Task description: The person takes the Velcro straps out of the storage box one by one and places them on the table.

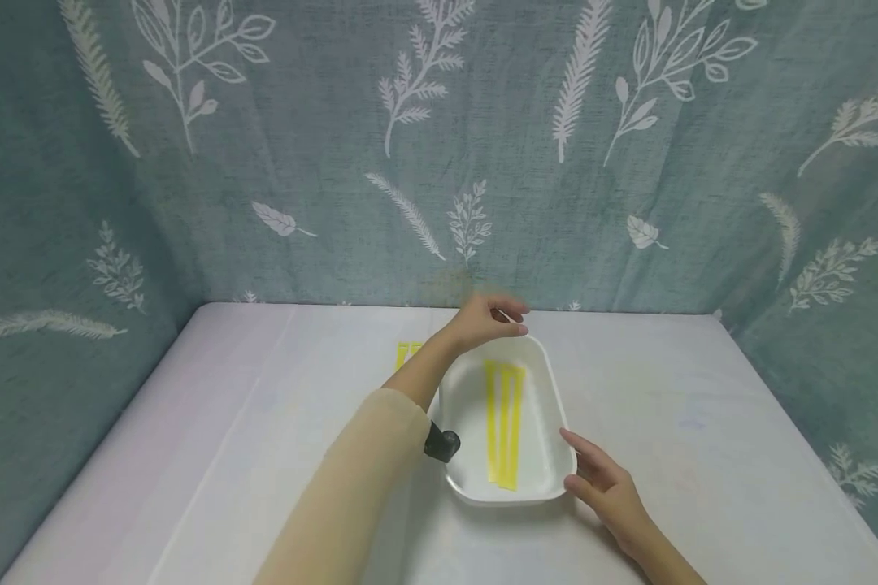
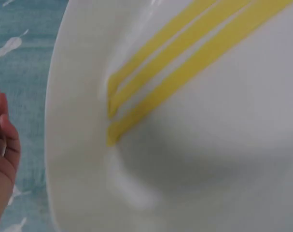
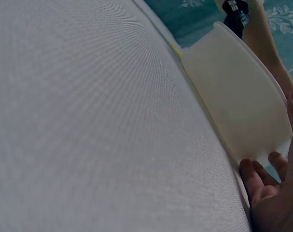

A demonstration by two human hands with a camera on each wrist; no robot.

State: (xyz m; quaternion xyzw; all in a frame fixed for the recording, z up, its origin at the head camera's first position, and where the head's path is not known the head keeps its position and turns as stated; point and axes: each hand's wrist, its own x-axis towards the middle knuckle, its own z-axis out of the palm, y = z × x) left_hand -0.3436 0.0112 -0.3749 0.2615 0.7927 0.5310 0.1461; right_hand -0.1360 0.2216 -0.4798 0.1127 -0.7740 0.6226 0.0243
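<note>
A white plastic tray [image 1: 508, 497] with rounded corners stands on the table, several slim yellow strips [image 1: 513, 422] lying lengthwise inside it. My right hand [image 1: 609, 491] holds the tray's near right corner from outside. In the right wrist view, its thumb is at the rim and its fingers [image 3: 252, 179] are low against the wall. Above the far rim is my left hand [image 1: 483, 318], its thumb and fingers apart with nothing between them. The left wrist view looks down into the tray [image 2: 78, 159], and that hand [image 2: 4, 150] shows just off the rim.
More yellow strips [image 1: 402, 354] lie on the white tabletop [image 1: 263, 422] left of the tray, partly hidden by my left forearm. A black wrist device [image 1: 441, 443] overlaps the tray's left side. Behind the table hangs a blue-green leaf-patterned cloth [image 1: 322, 146].
</note>
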